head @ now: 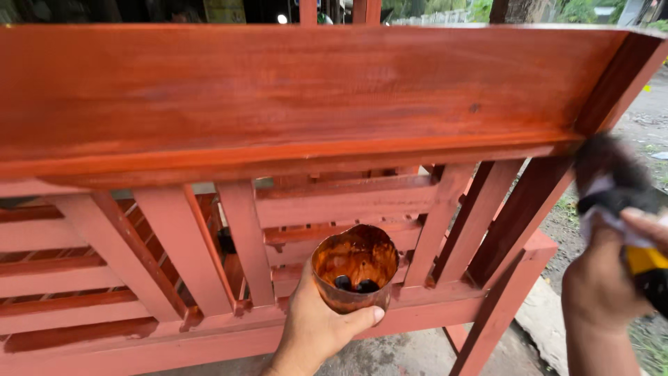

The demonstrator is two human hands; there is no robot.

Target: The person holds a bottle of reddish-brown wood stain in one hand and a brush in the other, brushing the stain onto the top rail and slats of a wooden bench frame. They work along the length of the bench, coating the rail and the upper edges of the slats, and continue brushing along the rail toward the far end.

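Observation:
My left hand (316, 327) grips a cut-off plastic cup (355, 268) stained with brown varnish, a dark pool at its bottom, held in front of the lower slats. My right hand (602, 285) holds a paintbrush (612, 177) with a yellow-and-black handle wrapped in white cloth. Its dark bristles touch the right post (536, 202) of a reddish wooden frame. The wide top board (299, 90) of the frame looks glossy and wet.
Angled wooden slats (174, 244) and horizontal rails fill the frame below the top board. Grey concrete ground (410, 351) lies beneath, with dirt and grass (647, 125) to the right. Trees and a building show behind the frame.

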